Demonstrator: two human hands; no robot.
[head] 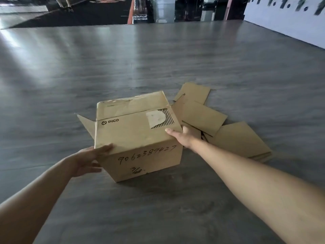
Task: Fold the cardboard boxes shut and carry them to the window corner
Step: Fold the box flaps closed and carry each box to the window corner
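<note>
From my feed I see a cardboard box (137, 136) sitting on the grey wood-grain floor (158, 59), roughly centre frame, tilted a little with its near corner toward me. Its top flaps are folded down, though one side flap (86, 124) sticks out at the left. The top carries a PICO logo (110, 121), a torn label patch (156, 118) with exposed corrugation, and the near face has a handwritten number (146, 154) in black marker.

My left hand (89, 159) rests against the box's near left corner, thumb lying along the top edge and the other fingers relaxed beside the side wall. My right hand (182, 136) is on the right edge, thumb flat on the top; the remaining fingers drop behind the box, so I cannot tell whether they curl.

Just right of the box lie flattened cardboard pieces (237, 138), overlapping on the floor, possibly unfolded boxes. A white wall (290, 23) runs along the far right
</note>
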